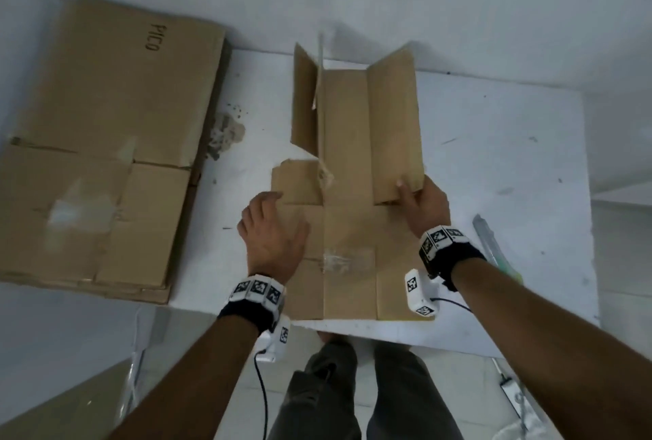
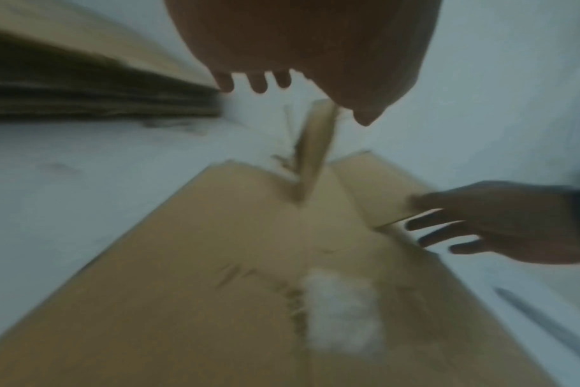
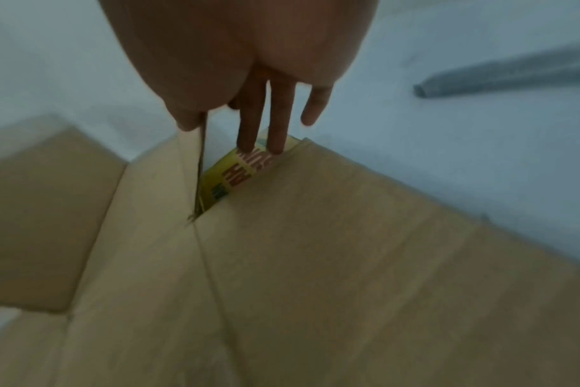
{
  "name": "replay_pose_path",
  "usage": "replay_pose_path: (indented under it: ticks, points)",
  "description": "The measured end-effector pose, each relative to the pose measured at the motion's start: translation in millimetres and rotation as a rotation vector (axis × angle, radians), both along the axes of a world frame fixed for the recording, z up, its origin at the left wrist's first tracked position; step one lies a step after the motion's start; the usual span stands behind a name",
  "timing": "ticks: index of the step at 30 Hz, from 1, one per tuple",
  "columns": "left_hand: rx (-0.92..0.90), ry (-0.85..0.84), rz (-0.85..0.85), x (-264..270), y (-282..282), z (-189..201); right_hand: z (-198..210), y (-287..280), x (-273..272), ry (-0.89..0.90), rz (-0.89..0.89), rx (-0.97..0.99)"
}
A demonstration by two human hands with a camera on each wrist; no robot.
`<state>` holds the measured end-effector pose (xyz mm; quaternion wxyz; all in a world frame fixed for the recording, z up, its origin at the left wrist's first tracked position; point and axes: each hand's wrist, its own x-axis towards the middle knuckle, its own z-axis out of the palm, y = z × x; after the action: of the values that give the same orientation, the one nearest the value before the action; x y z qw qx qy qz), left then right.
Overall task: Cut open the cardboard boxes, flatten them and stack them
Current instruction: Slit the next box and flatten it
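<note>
The box [image 1: 349,214], cut open and spread inner side up, lies on the white desk [image 1: 494,164] directly in front of the person. Its far flaps are partly raised; the near panels lie flat, with a strip of clear tape [image 1: 347,258] across the middle seam.

The right hand [image 1: 425,199] is at the right edge of the box and pinches the near corner of the raised right flap [image 1: 393,122]: thumb on the inner face, fingers [image 3: 265,125] behind it on the printed yellow outer face. The left hand [image 1: 273,231] is over the left side of the box, palm down, fingers spread and relaxed, holding nothing; whether it touches the cardboard cannot be told.

A stack [image 1: 106,143] of flattened boxes lies on the desk to the left, well apart from both hands. A knife [image 1: 488,242] lies on the desk just right of the right wrist, clear of the box.
</note>
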<state>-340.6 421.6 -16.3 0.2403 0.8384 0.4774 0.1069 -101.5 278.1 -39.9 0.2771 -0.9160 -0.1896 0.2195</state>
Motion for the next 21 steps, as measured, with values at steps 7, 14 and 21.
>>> replay_pose_path:
  ticks: [7, 14, 21]
  points:
    - [0.048, 0.136, -0.356, 69, -18, -4, -9, -26, -2, -0.171, -0.146, -0.327]
    - [-0.228, 0.509, -0.493, 24, 74, -52, 12, -59, -32, -0.064, 0.842, -0.618]
    - [0.103, 0.215, -0.219, -2, 0, -21, 45, 54, 45, -0.158, 0.682, -0.401]
